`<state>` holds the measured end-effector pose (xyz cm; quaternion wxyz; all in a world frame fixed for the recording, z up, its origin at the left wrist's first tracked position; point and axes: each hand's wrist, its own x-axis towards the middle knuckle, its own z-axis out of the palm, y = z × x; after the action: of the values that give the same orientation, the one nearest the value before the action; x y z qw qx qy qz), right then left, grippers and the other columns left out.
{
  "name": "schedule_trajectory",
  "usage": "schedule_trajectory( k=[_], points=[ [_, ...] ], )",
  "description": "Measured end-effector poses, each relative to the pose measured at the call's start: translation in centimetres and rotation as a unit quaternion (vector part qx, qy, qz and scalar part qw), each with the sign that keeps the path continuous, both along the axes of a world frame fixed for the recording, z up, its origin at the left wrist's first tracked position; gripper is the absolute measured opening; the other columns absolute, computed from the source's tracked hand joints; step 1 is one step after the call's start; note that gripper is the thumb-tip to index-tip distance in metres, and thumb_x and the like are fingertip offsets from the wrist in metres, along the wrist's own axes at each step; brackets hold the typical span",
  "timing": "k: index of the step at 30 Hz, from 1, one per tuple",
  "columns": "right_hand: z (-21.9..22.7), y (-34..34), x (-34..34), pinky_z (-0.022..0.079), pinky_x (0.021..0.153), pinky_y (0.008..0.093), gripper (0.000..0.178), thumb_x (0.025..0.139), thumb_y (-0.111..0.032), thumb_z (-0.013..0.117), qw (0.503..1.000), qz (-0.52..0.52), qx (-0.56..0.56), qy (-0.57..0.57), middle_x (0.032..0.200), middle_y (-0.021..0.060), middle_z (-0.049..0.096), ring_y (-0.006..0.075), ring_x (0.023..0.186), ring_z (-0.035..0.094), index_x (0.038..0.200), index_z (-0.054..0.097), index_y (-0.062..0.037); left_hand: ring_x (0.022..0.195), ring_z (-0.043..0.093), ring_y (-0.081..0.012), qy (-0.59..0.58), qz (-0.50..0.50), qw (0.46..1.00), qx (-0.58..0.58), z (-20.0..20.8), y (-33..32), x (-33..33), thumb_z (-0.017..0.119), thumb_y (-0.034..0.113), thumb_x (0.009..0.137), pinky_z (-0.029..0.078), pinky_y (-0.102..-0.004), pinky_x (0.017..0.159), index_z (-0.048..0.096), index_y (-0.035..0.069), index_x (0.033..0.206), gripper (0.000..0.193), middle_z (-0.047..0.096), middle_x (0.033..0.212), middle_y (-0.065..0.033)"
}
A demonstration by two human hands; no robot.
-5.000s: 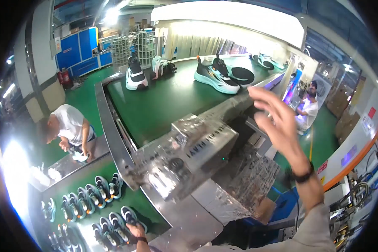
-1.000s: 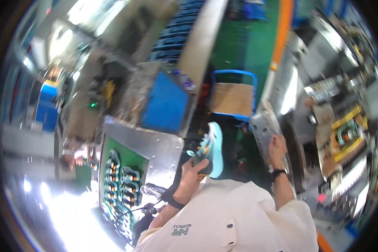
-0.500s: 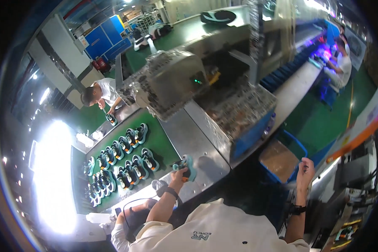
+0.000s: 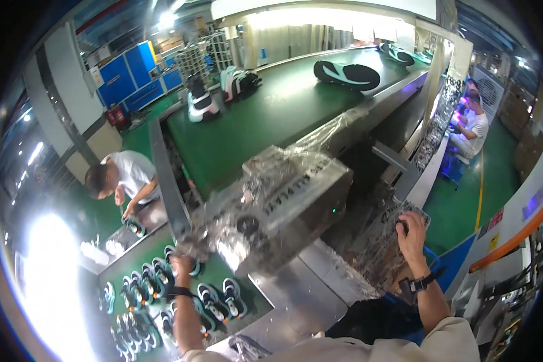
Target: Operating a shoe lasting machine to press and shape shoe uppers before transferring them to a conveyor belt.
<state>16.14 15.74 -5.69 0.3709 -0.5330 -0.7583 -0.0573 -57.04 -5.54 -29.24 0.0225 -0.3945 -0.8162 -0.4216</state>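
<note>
My left hand (image 4: 181, 264) reaches over the green belt at the lower left. It is closed on a teal, black and white sports shoe (image 4: 196, 267), which the hand and blur partly hide. Beside it lie rows of similar shoes, the nearest a shoe (image 4: 233, 297) right of my forearm. My right hand (image 4: 412, 236) is raised over a clear-wrapped surface (image 4: 377, 256), its fingers curled together. A small dark spot shows between thumb and fingers; I cannot make out what it is. A dark band with a square face circles the right wrist.
A machine head wrapped in clear film (image 4: 289, 208) stands between my arms. Behind it, a raised green conveyor (image 4: 241, 154) carries a dark-soled shoe (image 4: 347, 75) and several others. At the left a person (image 4: 127, 181) handles a shoe; another person (image 4: 473, 130) sits far right. A blue-edged bin is low right.
My left hand has moved left and forward with the shoe, from the bare metal plate to the rows on the belt. My right hand has moved left, over the wrapped surface. The view has shifted.
</note>
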Motion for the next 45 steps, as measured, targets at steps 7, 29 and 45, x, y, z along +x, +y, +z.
schedule_trajectory(
  k=[7,29,45],
  points=[
    [0.4,0.3,-0.9,0.046,0.088,0.0437,0.019,0.076,-0.001,0.065,0.999,-0.002,-0.021,0.042,0.109,0.0134,0.063,0.0339,0.099,0.055,0.095,0.062,-0.001,0.089,0.059,-0.0198,0.121,-0.113,0.971,0.171,43.0,17.9,4.2,0.061,0.045,0.093,0.046,-0.0369,0.077,0.065,-0.002,0.105,0.049,0.066,0.094,-0.0131],
    [1.1,0.1,1.4,0.045,0.088,0.046,0.032,0.076,-0.015,0.074,0.978,0.086,-0.014,0.189,0.111,0.0112,0.064,0.0346,0.099,0.058,0.103,0.06,-0.0061,0.125,0.053,-0.0322,0.328,-0.424,0.835,-0.127,53.9,30.6,37.6,0.081,0.018,0.056,0.04,-0.0398,0.109,0.041,0.005,0.142,0.096,0.055,0.134,-0.0208],
    [1.1,-1.8,7.2,0.048,0.097,0.0357,0.073,0.058,-0.011,0.091,0.883,0.094,-0.058,0.456,0.111,0.0122,0.063,0.0229,0.107,0.062,0.12,0.052,-0.0014,0.124,0.055,-0.0295,0.094,-0.573,0.814,0.019,48.8,32.0,49.8,0.08,0.032,0.078,0.046,-0.0404,0.101,0.056,0.001,0.13,0.065,0.058,0.132,-0.0196]
  ],
)
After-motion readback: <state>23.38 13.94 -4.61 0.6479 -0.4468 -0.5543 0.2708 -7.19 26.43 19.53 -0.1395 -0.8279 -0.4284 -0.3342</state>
